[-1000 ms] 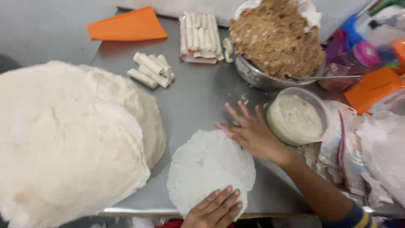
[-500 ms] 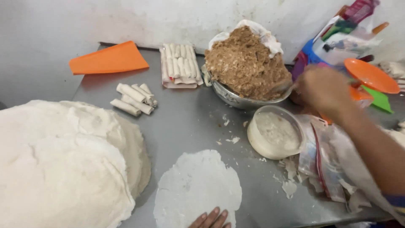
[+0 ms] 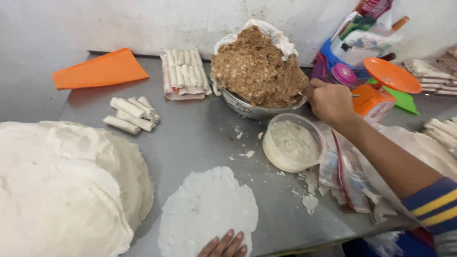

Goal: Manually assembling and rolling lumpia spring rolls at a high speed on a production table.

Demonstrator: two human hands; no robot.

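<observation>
Steel tabletop point(image 3: 200, 138): your right hand point(image 3: 329, 101) curls around a utensil at the far bowl of brown filling point(image 3: 257, 71); your left hand point(image 3: 224, 246), fingers together, presses the round wrapper point(image 3: 207, 209) at the near edge.

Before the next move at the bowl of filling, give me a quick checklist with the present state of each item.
1. Single wrapper lies flat on the table: ok.
2. Left hand rests on the wrapper's near edge: ok, only the fingertips show.
3. Right hand is at the rim of the bowl of filling: ok.
4. Spoon held in the right hand: cannot tell, only a thin metal bit shows past the hand.
5. Tub of white paste stands upright beside the wrapper, uncovered: ok.
6. Table around the wrapper free of scraps: not ok, torn bits lie near the tub.
</observation>
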